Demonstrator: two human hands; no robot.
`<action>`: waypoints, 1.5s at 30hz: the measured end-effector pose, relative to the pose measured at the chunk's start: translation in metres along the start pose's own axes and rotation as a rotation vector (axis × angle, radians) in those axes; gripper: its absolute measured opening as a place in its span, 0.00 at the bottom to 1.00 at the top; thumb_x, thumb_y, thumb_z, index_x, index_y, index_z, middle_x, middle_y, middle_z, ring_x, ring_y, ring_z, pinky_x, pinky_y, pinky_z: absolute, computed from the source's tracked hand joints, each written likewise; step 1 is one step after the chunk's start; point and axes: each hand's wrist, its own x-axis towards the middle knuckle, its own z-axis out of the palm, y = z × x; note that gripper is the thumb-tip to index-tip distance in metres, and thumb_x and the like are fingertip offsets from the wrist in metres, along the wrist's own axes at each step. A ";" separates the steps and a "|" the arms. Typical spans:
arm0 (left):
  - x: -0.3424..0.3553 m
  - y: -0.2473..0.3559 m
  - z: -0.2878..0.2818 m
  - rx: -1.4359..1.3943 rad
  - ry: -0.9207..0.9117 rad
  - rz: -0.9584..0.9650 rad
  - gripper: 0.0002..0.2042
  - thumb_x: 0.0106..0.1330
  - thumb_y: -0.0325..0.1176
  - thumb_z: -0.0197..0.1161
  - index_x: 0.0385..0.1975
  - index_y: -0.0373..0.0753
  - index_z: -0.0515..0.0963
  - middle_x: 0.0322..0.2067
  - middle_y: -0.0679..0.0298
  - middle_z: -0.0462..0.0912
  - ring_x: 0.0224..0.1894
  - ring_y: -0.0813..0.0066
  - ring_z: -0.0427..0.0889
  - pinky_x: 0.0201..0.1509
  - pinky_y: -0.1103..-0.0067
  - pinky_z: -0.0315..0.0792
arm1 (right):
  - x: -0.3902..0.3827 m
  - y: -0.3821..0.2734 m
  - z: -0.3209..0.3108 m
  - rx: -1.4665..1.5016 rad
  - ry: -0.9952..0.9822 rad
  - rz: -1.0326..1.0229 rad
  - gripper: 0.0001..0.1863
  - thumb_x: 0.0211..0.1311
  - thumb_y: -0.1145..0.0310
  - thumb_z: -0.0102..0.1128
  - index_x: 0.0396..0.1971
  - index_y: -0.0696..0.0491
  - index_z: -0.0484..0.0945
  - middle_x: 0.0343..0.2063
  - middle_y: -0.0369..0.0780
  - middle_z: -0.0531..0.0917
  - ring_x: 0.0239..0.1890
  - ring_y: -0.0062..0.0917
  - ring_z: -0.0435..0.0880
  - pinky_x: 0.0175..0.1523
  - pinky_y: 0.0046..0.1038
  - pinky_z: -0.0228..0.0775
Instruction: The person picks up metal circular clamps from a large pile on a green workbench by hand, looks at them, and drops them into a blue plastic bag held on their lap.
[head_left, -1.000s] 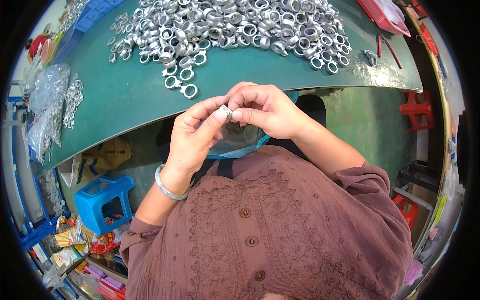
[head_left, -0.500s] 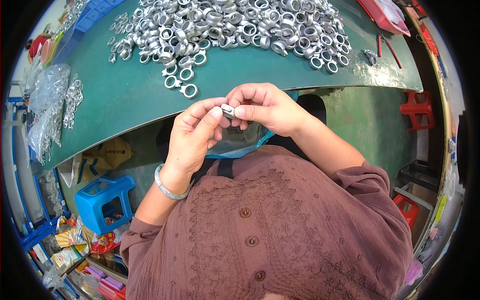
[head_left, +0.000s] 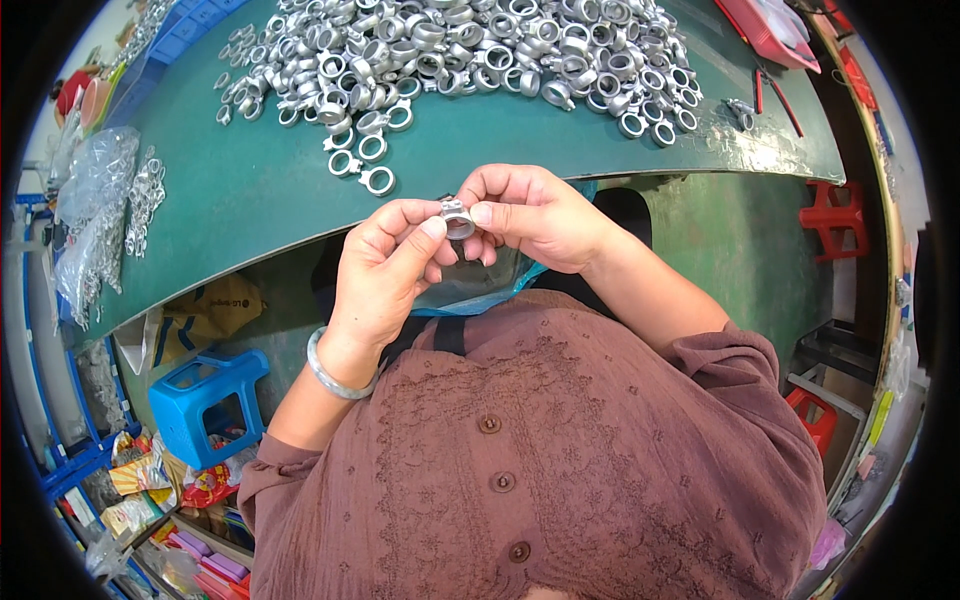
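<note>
A small silver metal ring with a lug (head_left: pixel 459 224) is pinched between my two hands, just off the near edge of the table. My left hand (head_left: pixel 388 250) grips its left side with thumb and fingertips. On the other side, my right hand (head_left: pixel 530 217) holds it between thumb and curled fingers. The ring's opening faces me, with the lug at its top. Beyond my hands, a large heap of similar metal rings (head_left: pixel 500 55) spreads over the green table (head_left: pixel 250 190). A few single rings (head_left: pixel 377 181) lie closest to my hands.
Clear plastic bags (head_left: pixel 98 200) and small metal parts (head_left: pixel 146 205) sit at the table's left end. Two red-and-black sticks (head_left: pixel 785 108) and a red tray (head_left: pixel 770 35) are at the right. A blue bag (head_left: pixel 480 302) hangs below my hands; a blue stool (head_left: pixel 208 408) stands lower left.
The ring has been turned in my fingers: its lug faced me before, and now its round opening shows with the lug on top. Both hands stay in nearly the same place.
</note>
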 end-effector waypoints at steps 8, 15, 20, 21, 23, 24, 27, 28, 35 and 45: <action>0.000 -0.001 -0.001 0.022 0.008 0.033 0.08 0.60 0.31 0.55 0.36 0.35 0.73 0.21 0.70 0.75 0.20 0.89 0.70 0.22 0.93 0.62 | 0.001 -0.001 0.000 0.003 -0.003 0.008 0.07 0.59 0.70 0.49 0.32 0.59 0.71 0.24 0.37 0.76 0.23 0.17 0.75 0.29 0.16 0.67; 0.000 0.001 0.000 0.015 0.017 0.032 0.08 0.60 0.31 0.55 0.35 0.36 0.73 0.21 0.70 0.75 0.20 0.90 0.70 0.22 0.93 0.62 | 0.001 -0.003 0.002 0.031 0.012 0.012 0.08 0.59 0.70 0.50 0.33 0.59 0.71 0.24 0.37 0.77 0.23 0.17 0.75 0.30 0.16 0.69; 0.000 0.001 0.000 0.011 0.020 0.034 0.08 0.60 0.31 0.55 0.36 0.36 0.73 0.21 0.70 0.75 0.21 0.89 0.70 0.22 0.93 0.62 | 0.001 -0.003 0.003 0.007 0.027 0.015 0.09 0.58 0.69 0.52 0.32 0.59 0.71 0.25 0.37 0.77 0.23 0.17 0.75 0.30 0.16 0.69; 0.000 0.000 0.000 0.011 0.020 0.034 0.08 0.60 0.31 0.55 0.36 0.36 0.73 0.21 0.70 0.75 0.21 0.89 0.70 0.22 0.93 0.62 | 0.001 -0.003 0.003 0.007 0.027 0.016 0.09 0.58 0.69 0.52 0.32 0.59 0.71 0.25 0.37 0.77 0.23 0.17 0.75 0.30 0.16 0.69; 0.000 0.000 0.000 0.004 0.028 0.040 0.08 0.59 0.31 0.56 0.36 0.36 0.73 0.21 0.70 0.75 0.21 0.89 0.70 0.23 0.93 0.63 | 0.001 -0.003 0.003 -0.010 0.035 0.009 0.09 0.58 0.68 0.53 0.32 0.59 0.71 0.24 0.36 0.77 0.23 0.17 0.75 0.29 0.16 0.69; 0.000 -0.001 0.001 0.004 0.028 0.040 0.08 0.59 0.31 0.56 0.36 0.36 0.73 0.21 0.70 0.75 0.21 0.89 0.70 0.23 0.93 0.63 | 0.001 -0.003 0.002 -0.010 0.036 0.009 0.09 0.58 0.68 0.53 0.32 0.59 0.71 0.24 0.36 0.77 0.23 0.17 0.75 0.29 0.16 0.69; 0.001 -0.003 0.001 0.031 0.057 0.062 0.05 0.61 0.30 0.54 0.34 0.37 0.72 0.20 0.69 0.75 0.18 0.89 0.69 0.18 0.94 0.59 | 0.001 -0.003 0.002 -0.037 0.042 0.014 0.09 0.57 0.68 0.53 0.33 0.59 0.71 0.24 0.36 0.77 0.22 0.16 0.75 0.29 0.16 0.68; 0.001 -0.003 -0.001 0.023 0.045 0.052 0.06 0.60 0.30 0.55 0.34 0.36 0.72 0.21 0.69 0.75 0.20 0.89 0.70 0.21 0.94 0.61 | 0.001 -0.004 0.002 -0.048 0.049 0.017 0.09 0.57 0.69 0.53 0.33 0.59 0.72 0.24 0.36 0.77 0.22 0.16 0.75 0.28 0.16 0.68; -0.001 -0.002 0.001 0.047 0.051 0.058 0.07 0.58 0.29 0.58 0.34 0.35 0.73 0.23 0.69 0.76 0.22 0.88 0.71 0.25 0.92 0.64 | 0.000 -0.004 -0.001 -0.067 0.045 0.001 0.08 0.57 0.73 0.52 0.36 0.58 0.72 0.27 0.38 0.78 0.25 0.17 0.77 0.32 0.18 0.71; 0.000 -0.010 0.002 0.257 0.055 0.372 0.07 0.55 0.24 0.59 0.35 0.35 0.73 0.26 0.68 0.76 0.24 0.87 0.70 0.26 0.92 0.63 | 0.000 -0.004 -0.002 -0.076 0.022 -0.088 0.09 0.56 0.75 0.52 0.38 0.58 0.73 0.33 0.39 0.78 0.32 0.19 0.77 0.35 0.19 0.72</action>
